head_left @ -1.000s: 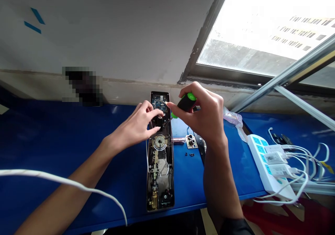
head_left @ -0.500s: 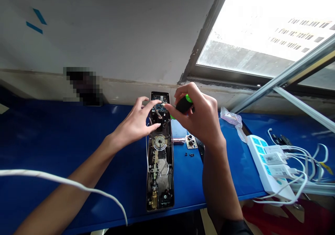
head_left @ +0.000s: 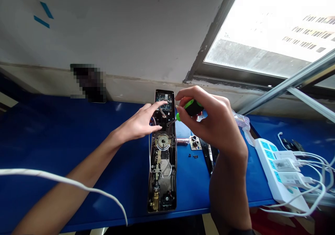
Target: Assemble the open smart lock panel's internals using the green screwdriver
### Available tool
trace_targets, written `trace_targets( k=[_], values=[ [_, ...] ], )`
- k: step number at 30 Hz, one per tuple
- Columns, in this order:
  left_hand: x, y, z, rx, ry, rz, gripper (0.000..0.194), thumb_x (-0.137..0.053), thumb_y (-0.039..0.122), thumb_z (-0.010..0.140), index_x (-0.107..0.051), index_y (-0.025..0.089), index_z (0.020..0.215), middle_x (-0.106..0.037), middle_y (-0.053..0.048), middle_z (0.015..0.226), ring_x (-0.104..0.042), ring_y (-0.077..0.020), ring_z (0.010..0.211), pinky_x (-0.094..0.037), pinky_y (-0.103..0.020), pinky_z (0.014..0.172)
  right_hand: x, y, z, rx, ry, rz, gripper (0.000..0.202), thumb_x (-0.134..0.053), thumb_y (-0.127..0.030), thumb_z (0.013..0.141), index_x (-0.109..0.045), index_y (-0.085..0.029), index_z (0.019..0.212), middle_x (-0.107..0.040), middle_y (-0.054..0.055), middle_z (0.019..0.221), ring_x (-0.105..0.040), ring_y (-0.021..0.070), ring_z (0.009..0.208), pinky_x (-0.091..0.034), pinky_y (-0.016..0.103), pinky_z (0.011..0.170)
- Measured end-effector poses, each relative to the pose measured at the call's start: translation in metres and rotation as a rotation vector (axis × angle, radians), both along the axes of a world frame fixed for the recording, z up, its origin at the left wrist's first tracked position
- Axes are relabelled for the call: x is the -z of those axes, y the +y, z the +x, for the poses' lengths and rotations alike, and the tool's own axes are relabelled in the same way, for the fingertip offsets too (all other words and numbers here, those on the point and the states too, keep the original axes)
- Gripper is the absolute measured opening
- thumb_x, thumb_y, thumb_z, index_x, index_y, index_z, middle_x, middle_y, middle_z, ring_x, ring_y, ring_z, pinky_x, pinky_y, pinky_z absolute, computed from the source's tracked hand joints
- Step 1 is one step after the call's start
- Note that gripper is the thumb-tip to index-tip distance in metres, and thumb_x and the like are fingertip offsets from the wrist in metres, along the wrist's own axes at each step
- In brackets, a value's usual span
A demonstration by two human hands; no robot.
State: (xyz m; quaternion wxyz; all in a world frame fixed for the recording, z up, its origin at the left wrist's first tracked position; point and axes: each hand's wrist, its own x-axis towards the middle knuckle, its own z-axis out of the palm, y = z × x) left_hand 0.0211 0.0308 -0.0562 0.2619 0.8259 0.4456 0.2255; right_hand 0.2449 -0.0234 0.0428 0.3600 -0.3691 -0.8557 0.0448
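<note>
An opened long device housing (head_left: 162, 165) lies lengthwise on the blue table, its inner parts exposed. A blue circuit board (head_left: 163, 105) sits at its far end, with a round metal part (head_left: 163, 142) near the middle and a brass cylinder (head_left: 156, 200) at the near end. My left hand (head_left: 143, 120) rests over the housing's upper left side, thumb and index finger spread apart, the index tip at the circuit board. My right hand (head_left: 209, 118) grips a green and black screwdriver (head_left: 193, 108), whose shaft slants down left into the housing below the board.
Right of the housing lie a small round-centred board (head_left: 195, 142), several tiny screws (head_left: 193, 156) and a reddish cylinder (head_left: 182, 141). A white power strip (head_left: 274, 168) with plugged-in cables stands farther right. A white cable (head_left: 78, 183) crosses over my left forearm.
My right hand has drawn slightly right, and the screwdriver leans more to the side. My left index finger has lowered flatter over the circuit board. The whole view has shifted a little.
</note>
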Motion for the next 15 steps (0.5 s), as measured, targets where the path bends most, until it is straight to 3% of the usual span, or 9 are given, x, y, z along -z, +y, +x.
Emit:
trace_targets(
  k=[4,10,15],
  values=[
    [0.000,-0.001,0.001,0.006,0.015,0.006,0.088,-0.077,0.033,0.084,-0.032,0.036,0.161,-0.050,-0.009,0.155,-0.059,-0.0325,0.131,-0.052,-0.045,0.106,-0.002,0.000,0.004,-0.026,-0.017,-0.036,0.031,-0.061,-0.009,0.088,-0.063,-0.020,0.117,-0.070,0.002,0.097,-0.064,0.0139,0.083,-0.052,0.029,0.072],
    [-0.005,-0.006,0.001,0.024,0.064,0.047,0.087,-0.075,0.038,0.088,-0.029,0.035,0.162,-0.049,-0.008,0.158,-0.052,-0.0316,0.142,-0.046,-0.046,0.116,0.000,0.003,0.004,0.123,-0.066,0.115,0.010,-0.070,-0.018,0.089,-0.068,-0.023,0.098,-0.071,0.001,0.085,-0.062,0.0141,0.072,-0.049,0.031,0.064],
    [-0.013,-0.012,0.002,-0.034,0.169,0.032,0.083,-0.073,0.044,0.090,-0.032,0.038,0.161,-0.033,-0.009,0.169,-0.032,-0.0368,0.156,-0.038,-0.054,0.123,-0.003,-0.002,0.001,0.052,-0.071,0.037,0.045,-0.062,-0.005,0.084,-0.061,-0.023,0.125,-0.071,0.005,0.109,-0.067,0.0183,0.093,-0.055,0.034,0.077]
  ],
)
